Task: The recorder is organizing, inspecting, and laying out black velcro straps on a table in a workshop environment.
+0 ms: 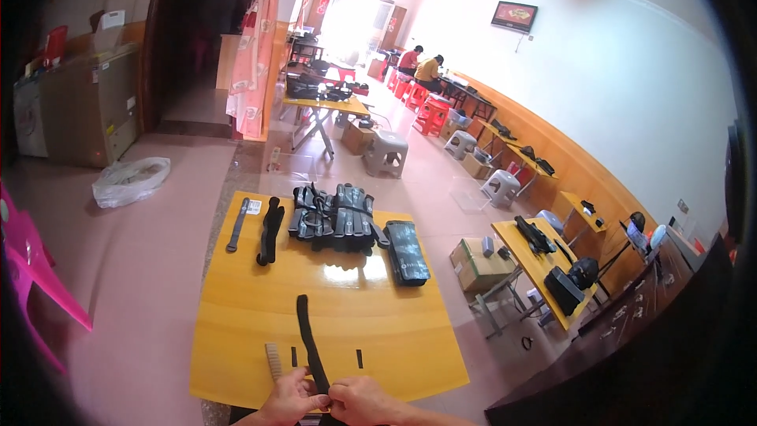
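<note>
Presently, left hand [292, 397] and right hand [360, 401] pinch one black strap [308, 338] over the near edge of the yellow table [236, 308]; its lower end is lost behind them. Two short black strips [359, 359] flank it. Beyond: one dark packet [408, 254], one strap bundle [352, 213], overlapped past counting.

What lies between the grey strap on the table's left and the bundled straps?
A small white label and a black strap, in the head view.

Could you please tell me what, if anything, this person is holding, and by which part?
A black strap, held near its lower visible end by the left grip and right grip; its far end is free.
</note>
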Demonstrator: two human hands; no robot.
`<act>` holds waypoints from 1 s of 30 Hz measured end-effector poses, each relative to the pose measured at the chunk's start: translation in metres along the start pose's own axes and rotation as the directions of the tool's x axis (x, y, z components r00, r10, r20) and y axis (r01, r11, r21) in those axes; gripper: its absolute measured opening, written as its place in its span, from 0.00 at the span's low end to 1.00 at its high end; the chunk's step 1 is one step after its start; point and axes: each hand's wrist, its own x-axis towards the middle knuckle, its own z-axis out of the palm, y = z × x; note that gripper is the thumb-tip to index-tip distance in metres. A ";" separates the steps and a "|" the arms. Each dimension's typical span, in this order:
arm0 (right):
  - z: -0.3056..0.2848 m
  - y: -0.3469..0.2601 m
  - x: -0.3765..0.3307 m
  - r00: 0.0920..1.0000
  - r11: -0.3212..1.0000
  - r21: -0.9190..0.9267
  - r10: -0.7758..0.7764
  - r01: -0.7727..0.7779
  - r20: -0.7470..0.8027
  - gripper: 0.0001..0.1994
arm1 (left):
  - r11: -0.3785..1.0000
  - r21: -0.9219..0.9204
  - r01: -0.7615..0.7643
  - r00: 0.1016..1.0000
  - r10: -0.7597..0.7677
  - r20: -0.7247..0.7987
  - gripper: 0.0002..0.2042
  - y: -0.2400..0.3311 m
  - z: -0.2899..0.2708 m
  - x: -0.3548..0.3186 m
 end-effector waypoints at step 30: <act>-0.005 0.047 0.018 0.954 0.976 0.213 -0.112 0.053 0.277 0.16 | 1.000 -0.002 -0.022 1.000 0.022 0.018 0.17 0.069 -0.018 0.000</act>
